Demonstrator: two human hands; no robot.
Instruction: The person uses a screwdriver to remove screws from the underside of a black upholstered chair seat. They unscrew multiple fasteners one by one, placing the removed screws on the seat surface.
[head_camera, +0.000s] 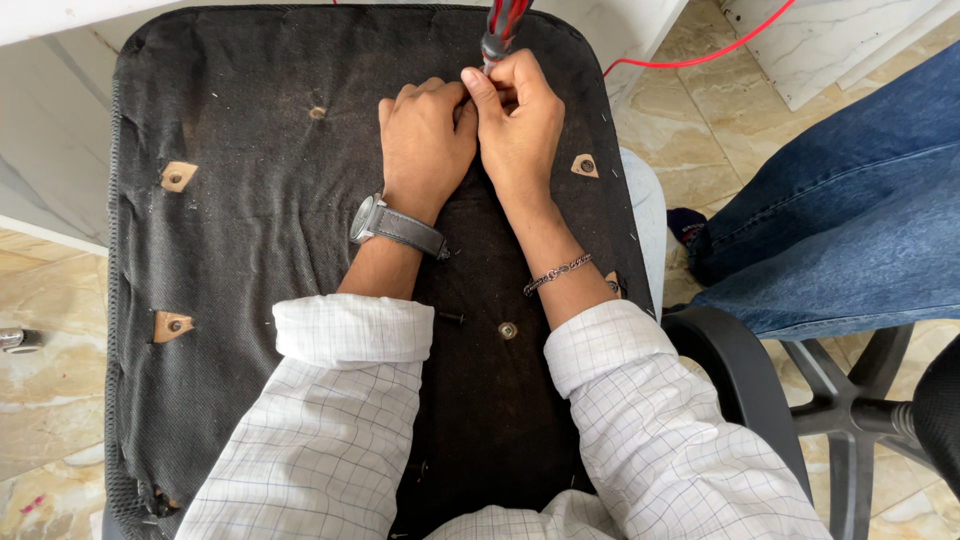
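We are viewing an upturned black fabric-covered chair seat underside (250, 250), with wooden mounting patches showing through cut-outs along its left side. Our left hand (425, 145), a grey-strapped wristwatch (385, 222) on its wrist, is resting knuckles-up on the fabric, fingers curled narrow; we cannot tell whether it is gripping anything. Touching it, our right hand (518, 125) is closing around the lower shaft of a red-and-grey handled screwdriver (500, 28) standing upright near the seat's far edge. Further right, a person's blue denim leg (850, 220) is sitting above a black chair base (850, 410).
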